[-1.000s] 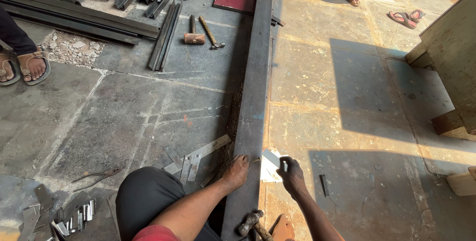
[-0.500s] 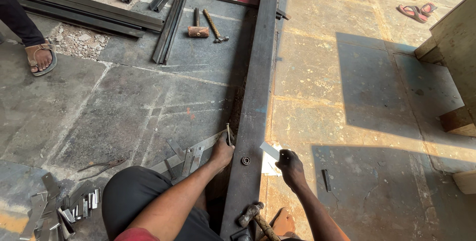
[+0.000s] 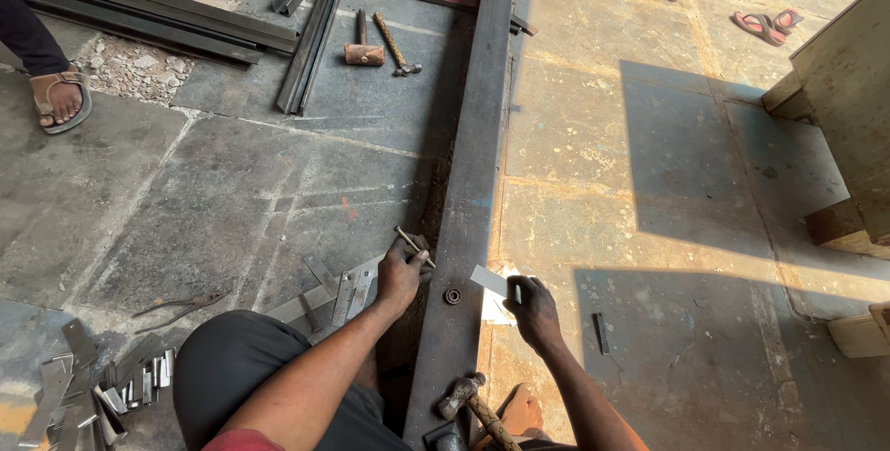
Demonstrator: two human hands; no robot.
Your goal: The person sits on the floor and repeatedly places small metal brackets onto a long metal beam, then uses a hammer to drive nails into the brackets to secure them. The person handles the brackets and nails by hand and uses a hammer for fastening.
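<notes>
I see the long steel bar (image 3: 473,201) lying on the floor (image 3: 232,201); my right hand (image 3: 533,312) pinches a flat white plate (image 3: 489,280) at its right edge; my left hand (image 3: 400,275) grips a thin punch (image 3: 413,247) by its left edge; the punch could skid off the small nut (image 3: 452,296), I judge, or the plate slip.

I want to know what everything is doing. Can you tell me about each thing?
Left hand: gripping a thin metal rod.
Right hand: pinching a flat pale metal strip.
Long dark steel beam: lying flat on the floor.
Wooden-handled hammer: lying on the beam, untouched.
</notes>
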